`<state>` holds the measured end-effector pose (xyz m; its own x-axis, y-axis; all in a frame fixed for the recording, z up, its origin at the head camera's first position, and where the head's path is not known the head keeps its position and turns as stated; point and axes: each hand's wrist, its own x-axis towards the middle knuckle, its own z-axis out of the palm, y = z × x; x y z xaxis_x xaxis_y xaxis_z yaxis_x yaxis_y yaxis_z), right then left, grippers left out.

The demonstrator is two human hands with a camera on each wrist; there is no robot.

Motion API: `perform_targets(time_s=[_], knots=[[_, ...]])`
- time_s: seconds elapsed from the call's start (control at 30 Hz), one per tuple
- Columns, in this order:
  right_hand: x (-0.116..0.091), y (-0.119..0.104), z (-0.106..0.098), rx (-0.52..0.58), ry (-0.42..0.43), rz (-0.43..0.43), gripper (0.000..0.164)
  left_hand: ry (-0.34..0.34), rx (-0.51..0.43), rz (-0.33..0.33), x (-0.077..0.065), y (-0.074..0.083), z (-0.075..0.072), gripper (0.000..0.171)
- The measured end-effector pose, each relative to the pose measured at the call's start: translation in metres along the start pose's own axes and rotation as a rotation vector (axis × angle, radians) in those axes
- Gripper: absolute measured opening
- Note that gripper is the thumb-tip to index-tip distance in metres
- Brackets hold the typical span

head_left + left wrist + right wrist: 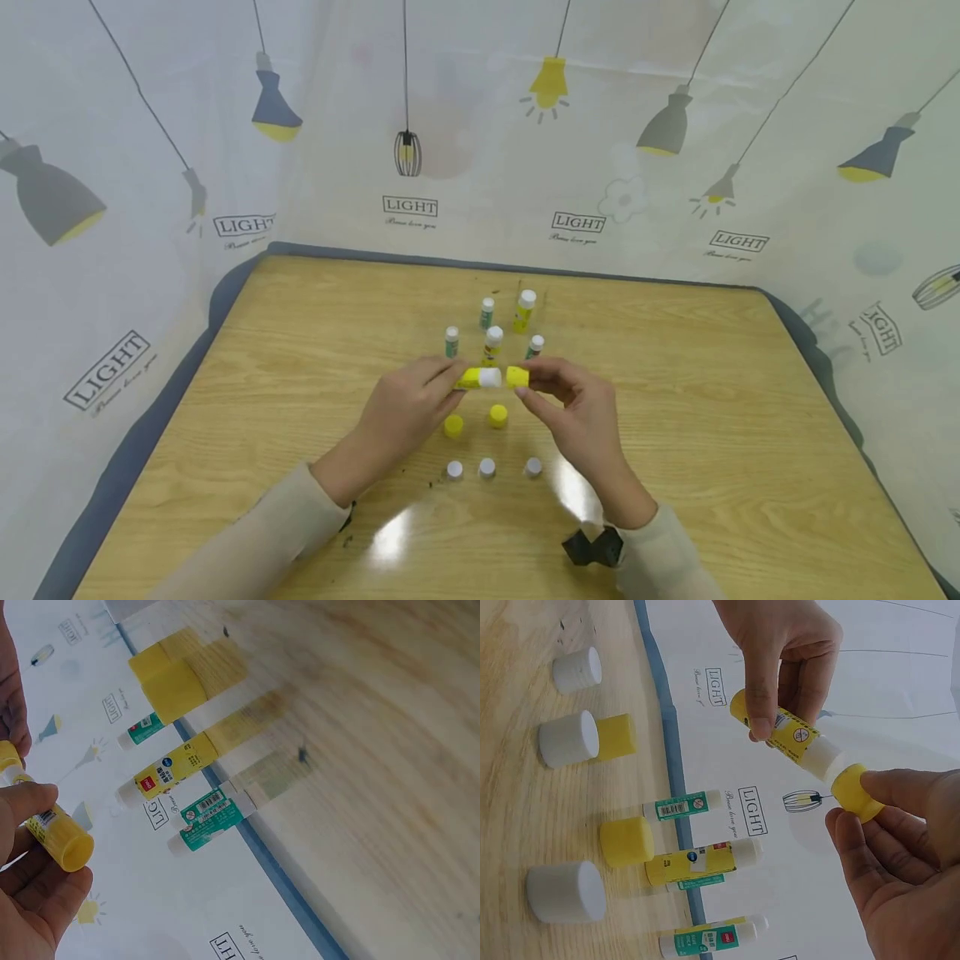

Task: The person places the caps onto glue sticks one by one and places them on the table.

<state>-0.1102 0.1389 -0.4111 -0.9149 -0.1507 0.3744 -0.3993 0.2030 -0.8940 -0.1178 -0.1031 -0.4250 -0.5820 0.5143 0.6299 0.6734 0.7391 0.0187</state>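
The yellow glue stick point(480, 378) is above the table point(750, 417), pinched in the left hand point(405, 402); the right hand point(583, 412) pinches a yellow cap point(517, 377) just beside its white end point(491, 377), probably end to end for lining up; beyond stand 5 other glue sticks point(524, 316); nearer lie 2 more yellow caps point(498, 416), 3 white caps point(487, 468); fingers hide some labelling; the left wrist view crops the right hand.

A pale backdrop point(480, 75) with printed lamps point(551, 79) and 6 "LIGHT" labels point(410, 207) borders the wood-grain table point(750, 417) on 3 sides.
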Motion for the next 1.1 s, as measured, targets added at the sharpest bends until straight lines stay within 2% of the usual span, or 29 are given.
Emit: perform_targets(time_s=[0.17,0.43,1.1], knots=[[0.0,0.0,0.0,0.02,-0.005,0.033,0.021,0.005,0.032,0.012,0.002,0.001,-0.002,0.034],[0.0,0.002,0.003,0.038,-0.02,0.091,0.022,0.015,0.033,0.018,0.003,0.003,-0.003,0.032],[-0.003,0.006,0.011,0.027,-0.027,0.069,0.021,0.039,0.04,0.025,0.003,0.006,-0.003,0.026]])
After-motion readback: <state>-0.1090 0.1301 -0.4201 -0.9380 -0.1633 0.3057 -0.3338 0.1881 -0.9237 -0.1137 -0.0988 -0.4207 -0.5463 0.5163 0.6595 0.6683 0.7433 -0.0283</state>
